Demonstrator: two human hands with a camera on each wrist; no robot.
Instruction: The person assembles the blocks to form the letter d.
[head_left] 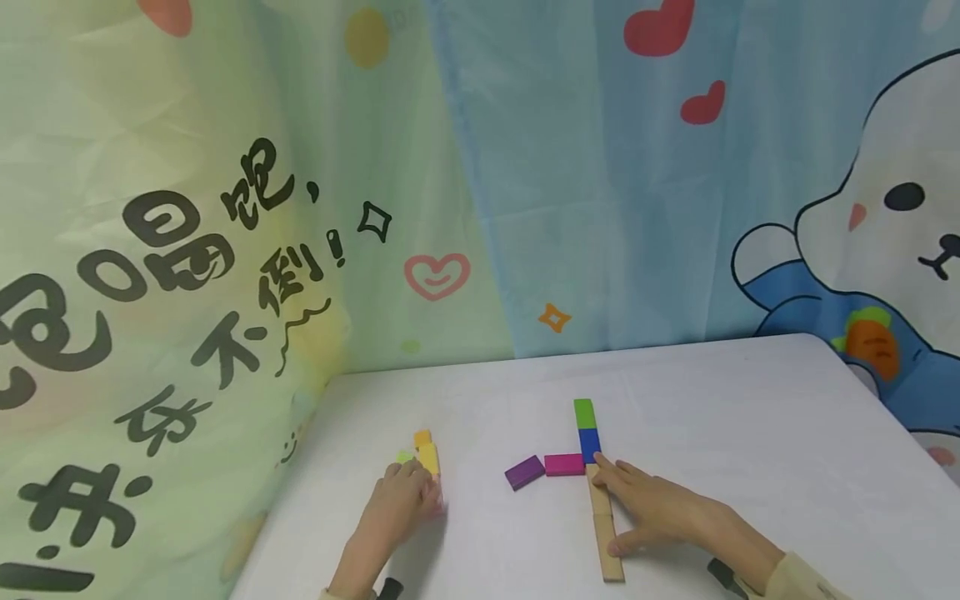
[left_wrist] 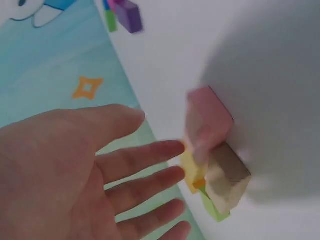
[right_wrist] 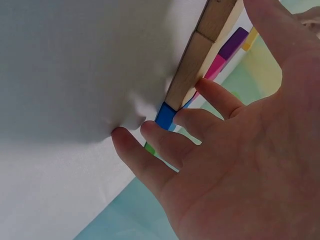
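Note:
My left hand [head_left: 401, 500] is beside a small group of blocks, its fingers extended and relaxed in the left wrist view. That group has a pink block [left_wrist: 215, 112], a plain wooden block [left_wrist: 230, 167], a yellow block [head_left: 428, 457], an orange block [head_left: 423, 437] and a light green block [head_left: 405, 457]. With fingers spread, my right hand [head_left: 660, 507] touches the side of two plain wooden blocks, the farther one [head_left: 599, 496] and the nearer one [head_left: 608, 550]. These continue in line with a blue block [head_left: 589, 442] and a green block [head_left: 584, 413].
A magenta block [head_left: 564, 465] extends left from the line of blocks, and a purple block [head_left: 524, 472] lies angled at its end. The white table [head_left: 712, 417] ends at a printed curtain [head_left: 540, 183] behind and at the left.

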